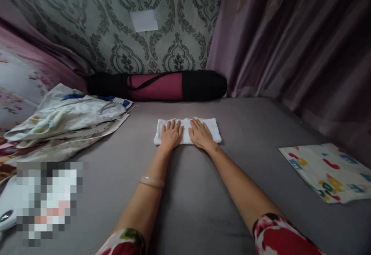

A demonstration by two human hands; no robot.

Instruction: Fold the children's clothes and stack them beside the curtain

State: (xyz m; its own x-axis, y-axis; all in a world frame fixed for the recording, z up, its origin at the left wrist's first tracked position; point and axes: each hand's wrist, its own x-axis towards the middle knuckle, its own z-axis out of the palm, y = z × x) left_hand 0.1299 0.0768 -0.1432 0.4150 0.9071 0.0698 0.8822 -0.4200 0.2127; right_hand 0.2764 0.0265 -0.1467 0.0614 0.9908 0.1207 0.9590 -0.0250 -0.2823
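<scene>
A folded white cloth (187, 131), perhaps a towel, lies flat as a wide rectangle on the grey sheet (191, 181). My left hand (172, 134) rests palm down on its left half, fingers stretched out and slightly apart. On the right half lies my right hand (200, 133), also flat, its fingers extended and angled to the left. A strip of the cloth shows between the two hands. What lies under my palms is hidden.
At left is a heap of loose cloths (78, 118), with a blurred-out patch (55, 197) nearer me. A folded letter-print cloth (333, 170) lies at right. Along the patterned wall stretches a long black and dark-pink bag (156, 86). Purple curtains (255, 46) hang at right.
</scene>
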